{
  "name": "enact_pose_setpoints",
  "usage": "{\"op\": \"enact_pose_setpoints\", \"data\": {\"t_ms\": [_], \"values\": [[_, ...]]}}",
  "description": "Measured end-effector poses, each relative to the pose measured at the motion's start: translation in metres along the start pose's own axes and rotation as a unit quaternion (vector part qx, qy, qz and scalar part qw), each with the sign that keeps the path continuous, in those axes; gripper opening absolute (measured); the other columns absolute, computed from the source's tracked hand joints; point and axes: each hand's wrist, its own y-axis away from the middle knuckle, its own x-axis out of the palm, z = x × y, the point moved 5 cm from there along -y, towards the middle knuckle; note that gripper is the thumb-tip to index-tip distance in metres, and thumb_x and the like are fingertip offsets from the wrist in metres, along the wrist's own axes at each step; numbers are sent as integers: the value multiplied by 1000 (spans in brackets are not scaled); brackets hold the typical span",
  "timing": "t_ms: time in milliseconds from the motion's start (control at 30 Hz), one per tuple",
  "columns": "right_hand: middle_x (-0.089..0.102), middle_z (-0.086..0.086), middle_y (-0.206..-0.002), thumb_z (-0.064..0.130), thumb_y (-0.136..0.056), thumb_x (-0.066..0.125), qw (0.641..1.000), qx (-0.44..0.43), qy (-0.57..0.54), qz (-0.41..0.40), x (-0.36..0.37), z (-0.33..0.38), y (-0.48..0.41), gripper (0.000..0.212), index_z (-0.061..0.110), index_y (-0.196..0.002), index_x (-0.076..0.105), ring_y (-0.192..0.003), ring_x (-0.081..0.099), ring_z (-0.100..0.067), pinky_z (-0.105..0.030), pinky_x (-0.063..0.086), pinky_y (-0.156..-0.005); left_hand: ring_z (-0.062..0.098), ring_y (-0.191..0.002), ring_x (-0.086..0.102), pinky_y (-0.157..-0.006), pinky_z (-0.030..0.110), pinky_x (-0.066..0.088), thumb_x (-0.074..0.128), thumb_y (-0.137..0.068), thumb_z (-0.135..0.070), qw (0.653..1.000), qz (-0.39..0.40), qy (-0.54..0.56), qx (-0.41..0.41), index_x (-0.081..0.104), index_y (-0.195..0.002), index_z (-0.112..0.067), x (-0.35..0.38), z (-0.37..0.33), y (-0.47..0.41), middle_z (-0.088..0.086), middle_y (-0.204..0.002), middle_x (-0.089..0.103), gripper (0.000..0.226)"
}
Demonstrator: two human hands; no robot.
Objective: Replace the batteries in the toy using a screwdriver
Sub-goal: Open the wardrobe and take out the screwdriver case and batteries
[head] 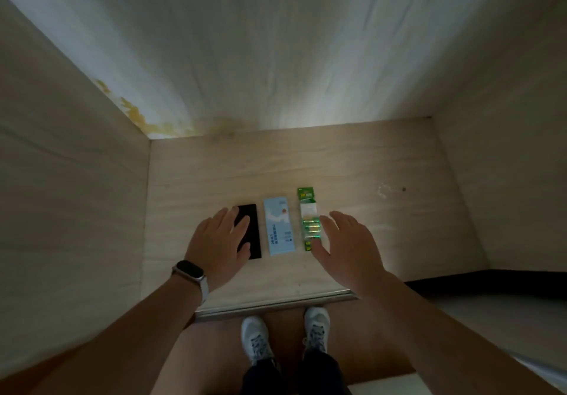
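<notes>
Wood shelf (383,225) sits in a boxed-in nook. Side panel (76,195) stands well out from the L hand, 2nd side panel (506,179) well out from the R hand, pale back wall (276,57) far beyond the fingertips. Yellowish stain (147,121) in the far corner on the L-hand side. Shelf's front lip (276,301) runs under both wrists. Most bare wood lies ahead of the fingertips and out past the R hand; less room outside the L hand.

Left hand (219,242): palm down, fingers straight and spread wide, holding nothing. Its fingers lie over the near-left part of a black slab (254,241); touching or hovering, can't tell. Wristband (190,275) on that wrist.

Right hand (346,247): palm down, fingers spread wide, holding nothing. Thumb at the near end of the battery pack (308,210), index just beside the pack's outer edge; contact can't tell.

Btwn the hands, side by side lengthwise: black slab, then blue box (279,225), then battery pack, w/ narrow gaps. Box lies flat, untouched, print too blurred to read. Pack's far end reaches past the R fingertips.

Below the wrists, off the shelf: two white shoes (254,339) on brown floor.
</notes>
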Motion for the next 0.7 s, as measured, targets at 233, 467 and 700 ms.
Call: {"op": "enact_pose_setpoints", "data": {"t_ms": [233, 467, 700], "values": [[65, -10, -109, 41, -86, 49, 999, 16, -10, 31, 86, -24, -26, 46, 9, -117, 62, -96, 62, -28, -37, 52, -73, 41, -119, 60, -86, 51, 54, 76, -84, -33, 998, 46, 23, -47, 64, -129, -6, 91, 12, -20, 22, -132, 61, 54], [59, -6, -111, 36, -90, 60, 987, 124, -91, 38, 133, -48, -44, 42, 10, -123, 55, -98, 56, -26, -34, 45, -74, 41, -102, 62, -69, 45, 55, 71, -87, -39, 988, 42, 73, -129, 57, -130, -2, 137, 14, -32, 22, -123, 61, 60], [50, -2, -114, 57, -80, 67, 948, 259, -174, 62, 163, -54, -57, 66, 14, -125, 46, -107, 50, -22, -33, 43, -73, 37, -113, 53, -80, 46, 53, 65, -88, -53, 940, 21, 192, -282, 30, -151, -3, 150, 11, -40, 19, -131, 51, 88]]}}
